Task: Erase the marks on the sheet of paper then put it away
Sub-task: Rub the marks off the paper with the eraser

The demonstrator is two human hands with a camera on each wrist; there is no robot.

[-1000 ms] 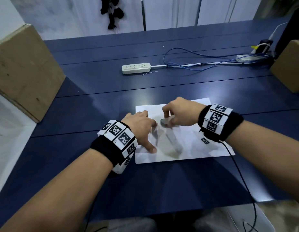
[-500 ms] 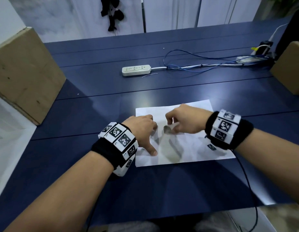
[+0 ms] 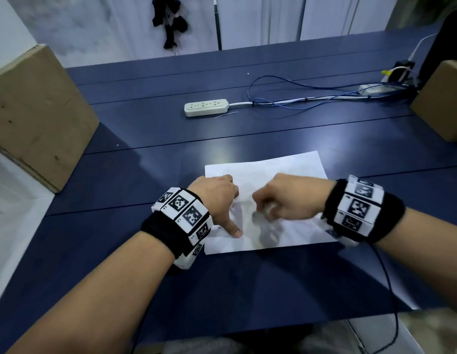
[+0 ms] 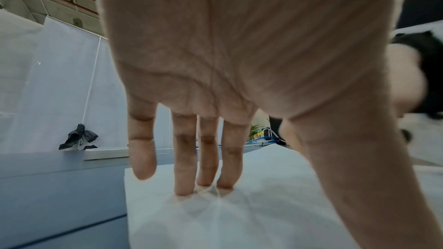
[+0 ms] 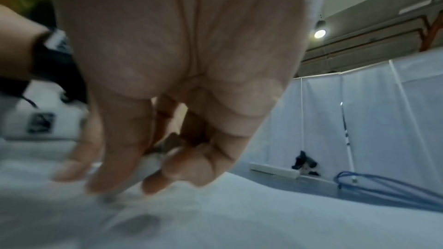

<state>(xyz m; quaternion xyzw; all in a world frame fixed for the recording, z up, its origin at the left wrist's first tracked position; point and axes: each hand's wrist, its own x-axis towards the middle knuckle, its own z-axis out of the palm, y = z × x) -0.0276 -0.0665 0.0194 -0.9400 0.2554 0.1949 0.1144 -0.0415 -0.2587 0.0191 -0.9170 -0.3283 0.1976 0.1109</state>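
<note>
A white sheet of paper lies flat on the dark blue table. My left hand presses its left part with straight fingertips, thumb spread toward me; the paper wrinkles slightly under them. My right hand is curled and pinches a small grey eraser down on the sheet's middle. The right wrist view is motion-blurred: the curled fingers meet the paper, with a grey smudge just in front. The eraser is mostly hidden there.
A white power strip and loose blue cables lie farther back on the table. Cardboard boxes stand at the left and right edges. The table's near edge runs just below my forearms.
My right hand has rubbed the eraser toward me across the middle of the sheet. The left hand has kept pressing the same spot.
</note>
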